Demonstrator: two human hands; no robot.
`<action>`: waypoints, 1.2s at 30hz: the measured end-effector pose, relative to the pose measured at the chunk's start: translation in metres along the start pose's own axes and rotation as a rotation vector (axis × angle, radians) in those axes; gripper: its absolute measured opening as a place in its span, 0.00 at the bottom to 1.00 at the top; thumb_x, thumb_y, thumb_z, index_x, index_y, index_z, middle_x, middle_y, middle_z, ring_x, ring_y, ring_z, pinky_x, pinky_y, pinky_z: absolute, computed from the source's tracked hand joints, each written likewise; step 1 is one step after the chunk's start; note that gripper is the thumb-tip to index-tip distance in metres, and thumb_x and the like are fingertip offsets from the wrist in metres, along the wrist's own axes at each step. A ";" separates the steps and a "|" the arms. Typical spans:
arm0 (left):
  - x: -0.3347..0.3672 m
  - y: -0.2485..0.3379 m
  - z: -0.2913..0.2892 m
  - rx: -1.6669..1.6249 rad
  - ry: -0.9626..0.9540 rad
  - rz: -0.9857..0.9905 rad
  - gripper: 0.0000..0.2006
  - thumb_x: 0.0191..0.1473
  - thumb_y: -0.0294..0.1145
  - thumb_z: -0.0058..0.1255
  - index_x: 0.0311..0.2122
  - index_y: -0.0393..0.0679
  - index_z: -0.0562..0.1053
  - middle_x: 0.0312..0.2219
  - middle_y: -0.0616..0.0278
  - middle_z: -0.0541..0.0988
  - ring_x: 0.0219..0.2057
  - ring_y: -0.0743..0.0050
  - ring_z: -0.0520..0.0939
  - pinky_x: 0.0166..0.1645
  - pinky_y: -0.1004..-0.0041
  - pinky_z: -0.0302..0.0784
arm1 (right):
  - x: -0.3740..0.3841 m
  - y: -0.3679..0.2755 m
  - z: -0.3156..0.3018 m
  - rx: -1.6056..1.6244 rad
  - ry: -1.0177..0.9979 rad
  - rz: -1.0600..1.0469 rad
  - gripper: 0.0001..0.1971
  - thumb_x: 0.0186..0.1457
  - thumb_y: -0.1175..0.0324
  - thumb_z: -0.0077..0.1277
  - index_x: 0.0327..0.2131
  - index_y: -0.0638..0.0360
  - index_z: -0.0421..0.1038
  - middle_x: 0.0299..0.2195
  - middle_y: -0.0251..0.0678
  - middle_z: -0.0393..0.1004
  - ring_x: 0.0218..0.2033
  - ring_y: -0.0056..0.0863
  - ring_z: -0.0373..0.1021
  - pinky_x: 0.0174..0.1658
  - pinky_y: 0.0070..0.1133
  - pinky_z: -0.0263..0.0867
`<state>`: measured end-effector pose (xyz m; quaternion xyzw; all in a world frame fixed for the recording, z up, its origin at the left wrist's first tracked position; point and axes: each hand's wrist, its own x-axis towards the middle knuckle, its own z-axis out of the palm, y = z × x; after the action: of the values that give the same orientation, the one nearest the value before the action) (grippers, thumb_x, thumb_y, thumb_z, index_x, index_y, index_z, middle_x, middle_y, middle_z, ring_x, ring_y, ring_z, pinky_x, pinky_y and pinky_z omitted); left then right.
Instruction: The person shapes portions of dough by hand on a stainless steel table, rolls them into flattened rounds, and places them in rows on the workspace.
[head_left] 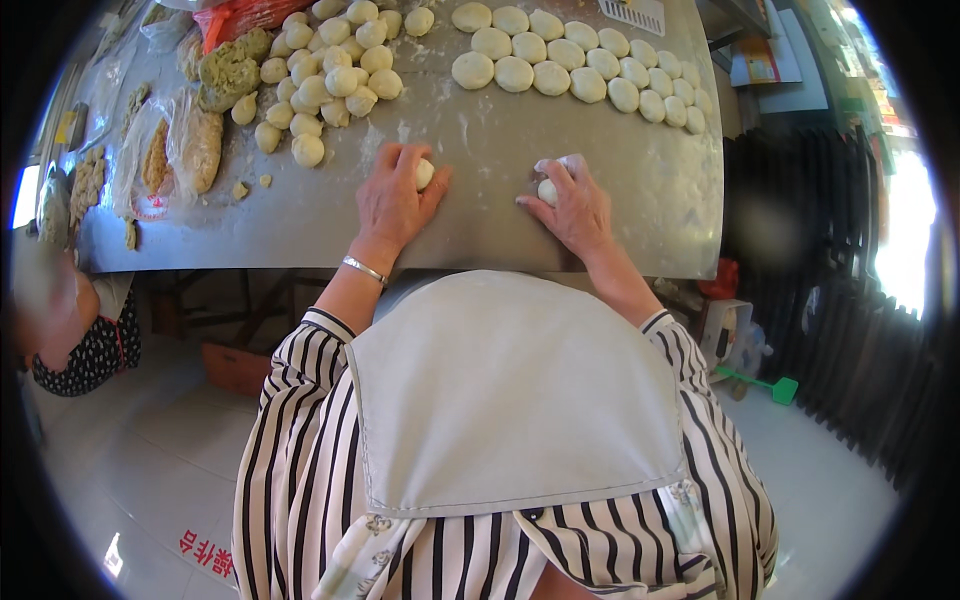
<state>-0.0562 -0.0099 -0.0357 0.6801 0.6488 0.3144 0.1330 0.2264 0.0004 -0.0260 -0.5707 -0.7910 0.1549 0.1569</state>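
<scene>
My left hand (396,198) curls round a dough ball (425,174) on the steel table (470,225); the ball's pale side shows between thumb and fingers. Some way to the right, my right hand (574,205) is cupped over a second, smaller-looking ball of dough, partly hidden under the fingers. Beyond my left hand lies a heap of round dough balls (335,80). Flattened dough rounds (550,77) stand in neat rows on the far right of the table. Flour dusts the metal between them.
Left of the heap lie a greenish dough lump (232,72), clear bags of brownish filling (194,140) and a red plastic bag (245,18). A white slotted tray (634,14) sits at the far edge. Another person's arm (70,310) shows at the left.
</scene>
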 end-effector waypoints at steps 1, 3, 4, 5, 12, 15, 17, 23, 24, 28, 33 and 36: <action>0.001 -0.002 0.003 -0.003 0.035 0.007 0.16 0.54 0.45 0.67 0.45 0.55 0.77 0.38 0.63 0.77 0.35 0.54 0.82 0.37 0.60 0.79 | 0.006 -0.007 -0.010 0.027 -0.031 0.034 0.33 0.43 0.55 0.74 0.53 0.47 0.71 0.49 0.37 0.71 0.48 0.40 0.74 0.45 0.34 0.75; 0.001 -0.007 0.007 -0.016 0.031 0.005 0.16 0.55 0.45 0.67 0.45 0.55 0.77 0.38 0.63 0.77 0.35 0.54 0.82 0.37 0.60 0.79 | 0.011 -0.005 -0.014 0.101 -0.073 0.050 0.35 0.42 0.57 0.74 0.55 0.47 0.71 0.50 0.38 0.71 0.50 0.41 0.74 0.49 0.34 0.74; 0.001 -0.009 0.009 -0.026 0.028 0.006 0.16 0.55 0.45 0.67 0.46 0.55 0.77 0.38 0.63 0.77 0.35 0.54 0.82 0.37 0.60 0.79 | 0.013 0.005 -0.014 0.147 -0.084 0.033 0.35 0.41 0.58 0.74 0.55 0.48 0.71 0.50 0.38 0.71 0.51 0.41 0.73 0.51 0.34 0.74; 0.001 -0.009 0.010 -0.029 0.022 0.004 0.16 0.55 0.45 0.67 0.45 0.55 0.77 0.38 0.63 0.77 0.35 0.55 0.82 0.37 0.61 0.79 | 0.013 0.012 -0.015 0.194 -0.094 0.015 0.36 0.41 0.59 0.74 0.55 0.48 0.71 0.51 0.38 0.71 0.51 0.42 0.73 0.53 0.34 0.73; 0.003 -0.006 0.006 -0.017 0.017 0.013 0.13 0.55 0.46 0.68 0.41 0.56 0.79 0.38 0.66 0.76 0.34 0.60 0.82 0.36 0.62 0.79 | 0.010 0.016 -0.024 0.315 -0.129 0.060 0.34 0.43 0.60 0.73 0.56 0.44 0.73 0.50 0.39 0.72 0.51 0.43 0.73 0.55 0.34 0.72; 0.003 -0.006 0.005 -0.002 0.016 0.014 0.13 0.54 0.45 0.68 0.40 0.55 0.79 0.38 0.66 0.76 0.34 0.60 0.82 0.36 0.62 0.79 | 0.008 0.009 -0.020 0.216 -0.089 0.039 0.31 0.45 0.59 0.72 0.54 0.44 0.73 0.50 0.38 0.72 0.50 0.43 0.73 0.54 0.34 0.73; 0.004 -0.005 0.006 0.005 0.010 0.011 0.13 0.54 0.45 0.68 0.40 0.55 0.79 0.38 0.66 0.76 0.34 0.60 0.82 0.36 0.62 0.79 | 0.007 0.001 -0.017 0.130 -0.060 0.052 0.30 0.45 0.59 0.72 0.53 0.47 0.73 0.50 0.39 0.72 0.49 0.43 0.74 0.52 0.35 0.73; 0.004 -0.006 0.007 0.014 0.013 -0.008 0.13 0.53 0.45 0.68 0.39 0.55 0.79 0.38 0.67 0.76 0.34 0.59 0.82 0.36 0.62 0.79 | 0.013 0.000 -0.022 0.275 -0.055 0.079 0.29 0.44 0.62 0.73 0.51 0.52 0.74 0.48 0.40 0.74 0.49 0.44 0.74 0.51 0.35 0.73; 0.004 -0.006 0.007 0.016 0.014 -0.005 0.13 0.53 0.45 0.69 0.39 0.55 0.79 0.37 0.67 0.77 0.34 0.59 0.82 0.36 0.61 0.79 | 0.013 0.002 -0.022 0.286 -0.061 0.091 0.29 0.44 0.63 0.73 0.51 0.52 0.74 0.47 0.39 0.75 0.46 0.41 0.75 0.49 0.33 0.74; 0.005 -0.005 0.007 0.015 0.014 -0.008 0.13 0.53 0.45 0.69 0.39 0.55 0.79 0.37 0.67 0.77 0.34 0.60 0.82 0.36 0.61 0.79 | 0.014 -0.005 -0.029 0.530 -0.164 0.318 0.25 0.50 0.66 0.69 0.53 0.55 0.75 0.39 0.36 0.77 0.34 0.29 0.76 0.38 0.25 0.75; 0.005 -0.005 0.007 0.012 0.005 -0.010 0.13 0.53 0.45 0.69 0.39 0.55 0.79 0.38 0.68 0.77 0.34 0.60 0.82 0.36 0.62 0.79 | 0.011 -0.002 -0.027 1.450 -0.282 0.586 0.20 0.67 0.58 0.55 0.54 0.63 0.74 0.34 0.35 0.78 0.23 0.17 0.70 0.24 0.15 0.68; 0.005 -0.006 0.007 0.018 0.009 -0.013 0.13 0.53 0.45 0.69 0.39 0.54 0.79 0.38 0.68 0.77 0.34 0.61 0.82 0.36 0.62 0.79 | 0.011 -0.018 -0.039 1.741 -0.333 0.646 0.27 0.73 0.48 0.45 0.54 0.68 0.73 0.33 0.38 0.80 0.21 0.18 0.69 0.23 0.14 0.66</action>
<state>-0.0567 -0.0031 -0.0435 0.6758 0.6565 0.3108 0.1257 0.2247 0.0085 0.0175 -0.4152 -0.2129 0.8067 0.3626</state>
